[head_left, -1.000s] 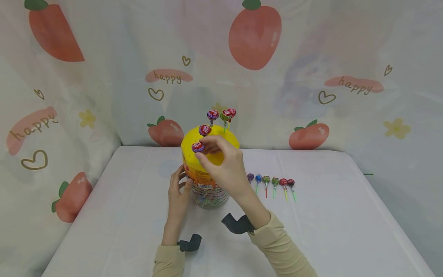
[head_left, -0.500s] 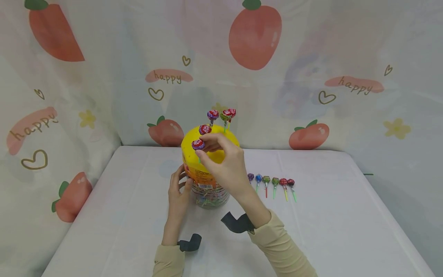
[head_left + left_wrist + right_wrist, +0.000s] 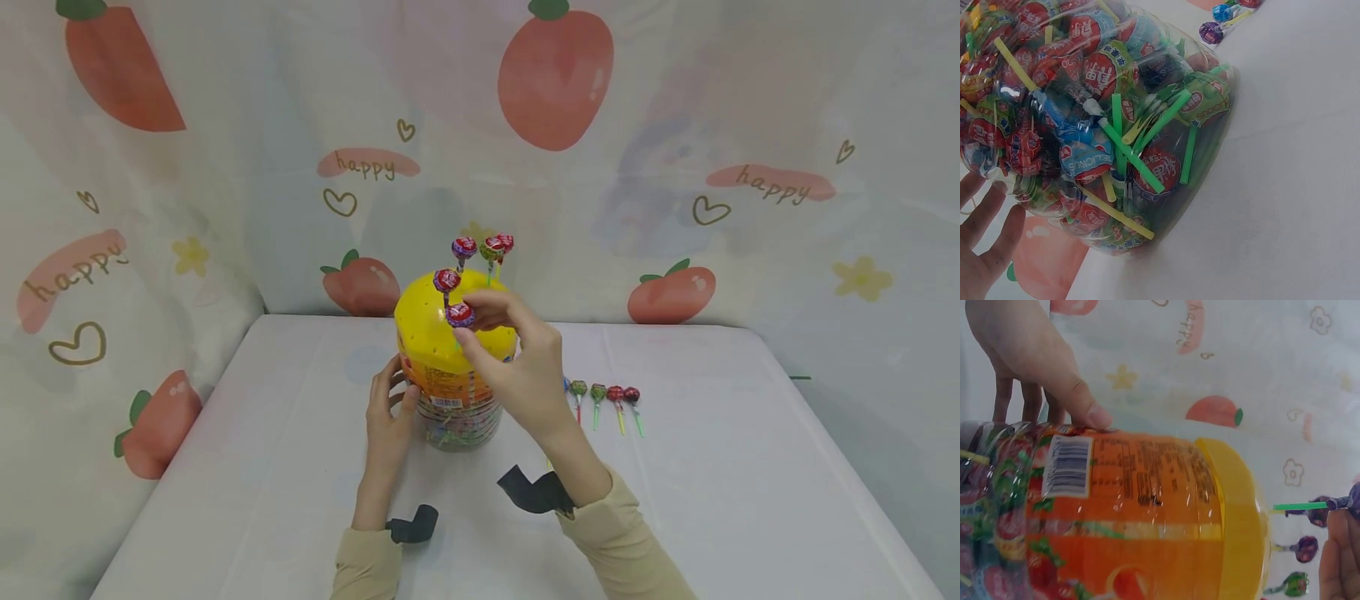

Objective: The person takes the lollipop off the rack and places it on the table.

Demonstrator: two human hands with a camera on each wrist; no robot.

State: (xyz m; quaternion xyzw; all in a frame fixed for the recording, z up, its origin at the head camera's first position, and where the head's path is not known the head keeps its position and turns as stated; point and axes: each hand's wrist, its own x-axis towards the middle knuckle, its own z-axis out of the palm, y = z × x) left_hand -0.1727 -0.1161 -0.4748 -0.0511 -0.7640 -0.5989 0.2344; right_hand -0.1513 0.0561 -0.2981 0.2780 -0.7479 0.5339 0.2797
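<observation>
A clear ridged jar [image 3: 457, 421] full of wrapped lollipops stands on the table under a yellow lid [image 3: 423, 321]. My left hand [image 3: 390, 421] holds the jar's left side, thumb at the front and fingers around the back. With thumb and fingers, my right hand [image 3: 528, 367] pinches a purple-and-red lollipop [image 3: 460, 315] above the lid. Its green stick [image 3: 1300, 505] points at the lid in the right wrist view; whether the tip touches is unclear. Several lollipops stand in the lid, among them a purple one [image 3: 447, 280] and a green one [image 3: 492, 247].
To the right of the jar, a row of loose lollipops [image 3: 597, 392] lies on the white tablecloth [image 3: 720, 500]; my right hand and arm hide part of it. A printed curtain [image 3: 450, 83] hangs behind the table.
My right hand has moved right with the lollipop, from the lid's left front toward its middle. My left hand stays at the jar.
</observation>
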